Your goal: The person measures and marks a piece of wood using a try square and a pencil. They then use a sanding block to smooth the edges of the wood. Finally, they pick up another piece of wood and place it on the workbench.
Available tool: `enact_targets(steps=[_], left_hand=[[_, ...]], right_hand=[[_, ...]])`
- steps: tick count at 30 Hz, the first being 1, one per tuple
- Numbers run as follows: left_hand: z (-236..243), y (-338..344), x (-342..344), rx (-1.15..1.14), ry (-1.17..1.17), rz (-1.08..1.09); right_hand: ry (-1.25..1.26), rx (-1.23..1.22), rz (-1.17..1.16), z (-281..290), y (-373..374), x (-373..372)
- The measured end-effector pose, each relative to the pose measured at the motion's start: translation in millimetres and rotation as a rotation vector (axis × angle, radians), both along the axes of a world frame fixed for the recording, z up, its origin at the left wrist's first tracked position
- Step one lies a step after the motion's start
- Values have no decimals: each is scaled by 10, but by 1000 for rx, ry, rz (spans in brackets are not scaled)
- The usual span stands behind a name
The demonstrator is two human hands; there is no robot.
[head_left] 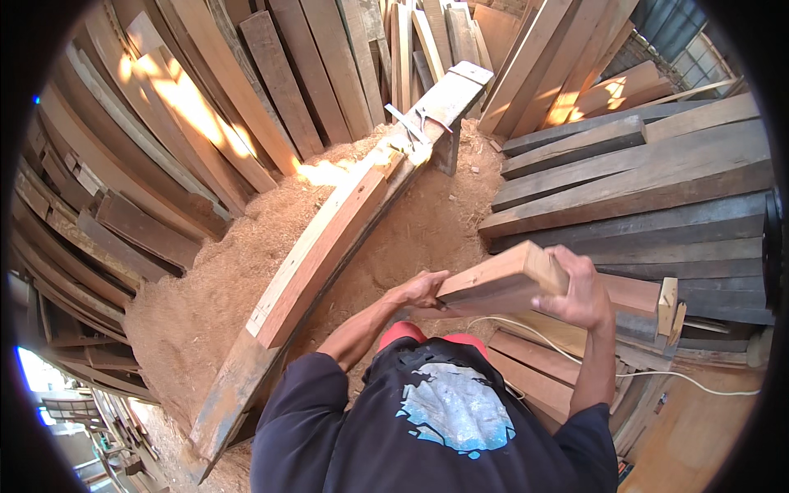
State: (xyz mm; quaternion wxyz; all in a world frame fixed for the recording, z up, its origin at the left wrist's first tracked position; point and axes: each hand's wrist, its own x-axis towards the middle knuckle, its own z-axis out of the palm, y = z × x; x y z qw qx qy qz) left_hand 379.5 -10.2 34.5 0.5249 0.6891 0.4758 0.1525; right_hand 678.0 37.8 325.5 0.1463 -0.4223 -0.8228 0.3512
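A short, thick wooden beam [485, 275] is held in front of my body, its pale end toward the right. My left hand [422, 291] grips its left end, fingers curled along the edge. At the other end, my right hand [577, 289] is closed around the corner. Apart from both hands, a longer squared timber [316, 255] lies lengthwise on a narrow, worn plank bench [223, 393] to the left. Near the bench's far end sits a metal object with crossing bars [408, 125]; its kind is hard to make out.
Sawdust and shavings [193, 316] cover the ground around the bench. Boards [283, 78] lean along the back and left. Dark beams [633, 177] are stacked at right. A pale cord [703, 382] runs over cut timber pieces [538, 374] beside me.
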Motion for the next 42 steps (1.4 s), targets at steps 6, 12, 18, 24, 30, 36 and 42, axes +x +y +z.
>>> enact_targets(steps=[6, 12, 18, 24, 30, 36, 42], left_hand=[[-305, -750, -988, -58, -189, 128], [20, -1370, -1504, -123, -124, 371], [-204, -1792, -1639, -186, -99, 523], [-242, -1876, -1589, -310, -34, 546], [-37, -1636, -1624, -326, 126, 486], [13, -1467, -1654, -318, 142, 549], [391, -1157, -1895, -397, 150, 538]], right_hand=[[386, -249, -28, -691, 492, -318], [573, -457, -57, -1421, 650, -992], [538, -542, -80, -2150, 802, -1489], [464, -696, -135, -2593, 879, -1562], [514, -795, -130, -2989, 1166, -1541], [560, -905, -94, -3104, 1503, -1781], [651, -935, -121, -3411, 1784, -2119]])
